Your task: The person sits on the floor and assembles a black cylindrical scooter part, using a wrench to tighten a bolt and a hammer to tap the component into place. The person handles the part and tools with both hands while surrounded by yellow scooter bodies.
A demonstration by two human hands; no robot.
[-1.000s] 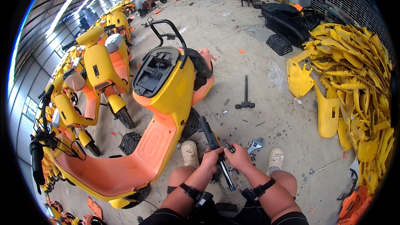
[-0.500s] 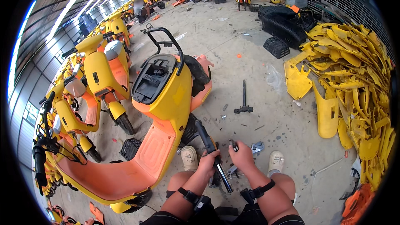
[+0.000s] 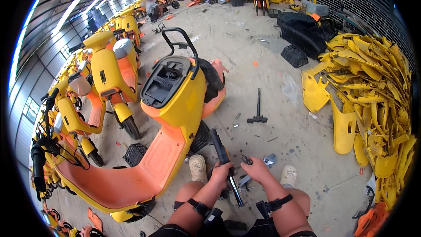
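Observation:
My left hand (image 3: pixel 221 172) is wrapped round a black tube with a chrome end (image 3: pixel 221 150), held at a slant between my knees, the shiny end toward me. Just right of it, my closed right hand (image 3: pixel 258 170) grips a small dark metal piece (image 3: pixel 246 159) whose kind I cannot make out. Beyond the fingers of that hand, a silver tool (image 3: pixel 269 159) lies on the floor. A yellow and orange scooter (image 3: pixel 180 118) without its seat leans at my left, its open black compartment (image 3: pixel 165 81) facing up.
Rows of yellow scooters (image 3: pixel 105 70) line the left side. At the right rises a heap of yellow body panels (image 3: pixel 372 87), with black baskets (image 3: pixel 294 56) behind it. A black T-shaped metal part (image 3: pixel 258 109) lies on the floor ahead. Another person (image 3: pixel 152 6) crouches far off.
The view has shifted slightly. My right hand has turned a little with its small metal piece, which now points more sideways. My left hand keeps its hold on the black tube.

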